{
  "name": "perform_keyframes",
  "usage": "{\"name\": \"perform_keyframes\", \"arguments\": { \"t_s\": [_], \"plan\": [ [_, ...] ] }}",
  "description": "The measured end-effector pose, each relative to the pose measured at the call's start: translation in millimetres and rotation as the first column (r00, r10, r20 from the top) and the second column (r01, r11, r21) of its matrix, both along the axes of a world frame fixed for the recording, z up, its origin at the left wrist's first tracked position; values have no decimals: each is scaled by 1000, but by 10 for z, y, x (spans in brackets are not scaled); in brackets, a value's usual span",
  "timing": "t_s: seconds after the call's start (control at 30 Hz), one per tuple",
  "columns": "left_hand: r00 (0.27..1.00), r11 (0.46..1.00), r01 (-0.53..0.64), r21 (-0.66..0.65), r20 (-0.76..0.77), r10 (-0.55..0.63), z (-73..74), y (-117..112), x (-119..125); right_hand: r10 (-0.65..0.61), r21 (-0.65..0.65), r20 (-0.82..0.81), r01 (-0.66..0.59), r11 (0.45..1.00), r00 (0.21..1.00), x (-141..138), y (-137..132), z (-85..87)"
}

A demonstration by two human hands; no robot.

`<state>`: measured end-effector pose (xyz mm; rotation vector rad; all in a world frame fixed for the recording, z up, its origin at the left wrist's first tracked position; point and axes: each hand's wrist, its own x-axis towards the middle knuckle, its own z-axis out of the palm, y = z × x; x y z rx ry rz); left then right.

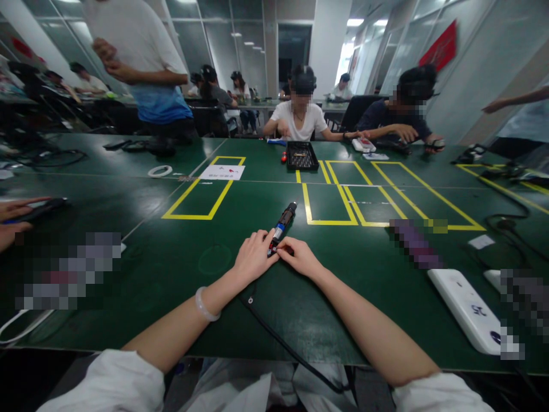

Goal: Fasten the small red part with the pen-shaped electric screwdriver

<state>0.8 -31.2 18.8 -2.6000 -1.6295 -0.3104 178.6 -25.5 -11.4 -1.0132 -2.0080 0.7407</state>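
A black electric screwdriver (283,221) with a blue band lies on the green table (150,263), its tip pointing away from me. My left hand (254,256) and my right hand (300,257) meet at its near end, fingers curled and pinching the red and black rear part. A black cable (278,337) runs from under my hands back toward me and off the table edge. A pale bangle (205,305) sits on my left wrist.
Yellow tape rectangles (206,191) mark the table. A black tray (302,155), a red item beside it and a white paper (222,171) lie farther off. A white power strip (467,309) is at right. Other people sit opposite; one stands at the back left.
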Motion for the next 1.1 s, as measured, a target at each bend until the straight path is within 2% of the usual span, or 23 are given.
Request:
{"name": "perform_keyframes", "arguments": {
  "t_s": [0.13,0.33,0.5,0.7,0.87,1.0,1.1],
  "plan": [
    [1000,1000,-15,-16,-7,15,-5,7,3,3,29,5,-3,1000,1000,17,6,-42],
    [1000,1000,-10,3,-17,10,-11,59,-61,-29,1,6,29,1000,1000,53,23,-59],
    [995,996,-90,14,-47,91,11,220,-244,-40,-5,5,40,999,999,75,26,-37],
    [957,962,-274,0,-97,273,-35,616,-806,-32,-8,2,32,999,999,94,32,-57],
    [893,896,-442,-33,-113,436,-50,895,-1413,-28,-5,11,28,1000,1000,101,40,-83],
    [838,840,-542,-19,-95,538,-33,965,-1803,-32,-12,25,32,999,999,93,41,-74],
    [806,807,-590,7,-54,590,-29,942,-1948,-31,-19,27,31,999,999,89,39,-60]
  ]
}}
